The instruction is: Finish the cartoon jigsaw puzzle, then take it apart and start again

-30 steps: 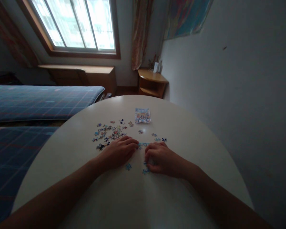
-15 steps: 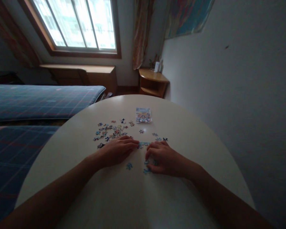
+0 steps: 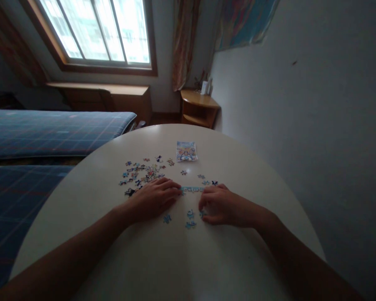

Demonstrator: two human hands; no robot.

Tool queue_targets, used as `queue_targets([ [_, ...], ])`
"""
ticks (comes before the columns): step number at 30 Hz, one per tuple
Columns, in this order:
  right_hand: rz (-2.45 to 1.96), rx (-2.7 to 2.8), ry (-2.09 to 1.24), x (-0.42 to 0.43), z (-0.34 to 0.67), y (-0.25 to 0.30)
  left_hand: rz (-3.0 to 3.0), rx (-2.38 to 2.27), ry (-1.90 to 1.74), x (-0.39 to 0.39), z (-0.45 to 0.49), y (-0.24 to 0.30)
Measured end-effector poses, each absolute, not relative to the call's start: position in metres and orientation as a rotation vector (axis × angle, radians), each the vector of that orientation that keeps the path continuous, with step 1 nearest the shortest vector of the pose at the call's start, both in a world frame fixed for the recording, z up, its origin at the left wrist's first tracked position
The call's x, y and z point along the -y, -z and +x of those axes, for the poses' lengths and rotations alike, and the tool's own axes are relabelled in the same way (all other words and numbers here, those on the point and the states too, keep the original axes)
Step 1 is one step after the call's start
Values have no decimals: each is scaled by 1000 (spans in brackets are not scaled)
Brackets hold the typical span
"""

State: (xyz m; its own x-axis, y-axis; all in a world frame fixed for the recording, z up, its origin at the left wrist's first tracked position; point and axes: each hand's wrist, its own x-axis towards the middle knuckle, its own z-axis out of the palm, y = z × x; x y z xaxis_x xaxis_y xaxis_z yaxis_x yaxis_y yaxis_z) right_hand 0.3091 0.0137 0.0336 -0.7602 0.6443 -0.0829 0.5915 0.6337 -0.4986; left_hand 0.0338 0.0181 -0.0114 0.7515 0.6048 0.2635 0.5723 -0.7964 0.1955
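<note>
My left hand (image 3: 155, 195) lies low over the table with its fingers stretched out. Its fingertips touch the left end of a narrow strip of joined light-blue puzzle pieces (image 3: 191, 189). At the strip's right end is my right hand (image 3: 221, 205), its fingers bent and the thumb apart from them. A loose blue puzzle piece (image 3: 202, 213) shows on the table between that thumb and the fingers. Two more blue pieces, one upper (image 3: 190, 214) and one lower (image 3: 190, 225), lie just left of it. Another piece (image 3: 167, 219) lies below my left hand.
Many loose puzzle pieces (image 3: 150, 172) spread beyond my left hand. A printed picture sheet (image 3: 186, 151) lies farther back on the round white table (image 3: 156, 259). Several single pieces lie beyond the strip, among them a dark one (image 3: 214, 183). A bed (image 3: 59, 129) stands left, a wall right.
My right hand has shifted right along the strip, uncovering more of it and the two blue pieces near the thumb. My left hand stays at the strip's left end.
</note>
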Motion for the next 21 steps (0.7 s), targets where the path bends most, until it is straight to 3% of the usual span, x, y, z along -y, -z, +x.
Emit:
queue_targets([
  [9, -1051, 2694, -844, -16, 307, -28, 2834, -957, -510, -19, 34, 13],
  [15, -1185, 2320, -630, -21, 288, -6, 2849, -955, -502, -18, 35, 12],
  [21, -1175, 2278, -492, -26, 274, 7, 2838, -977, -483, -17, 36, 12],
])
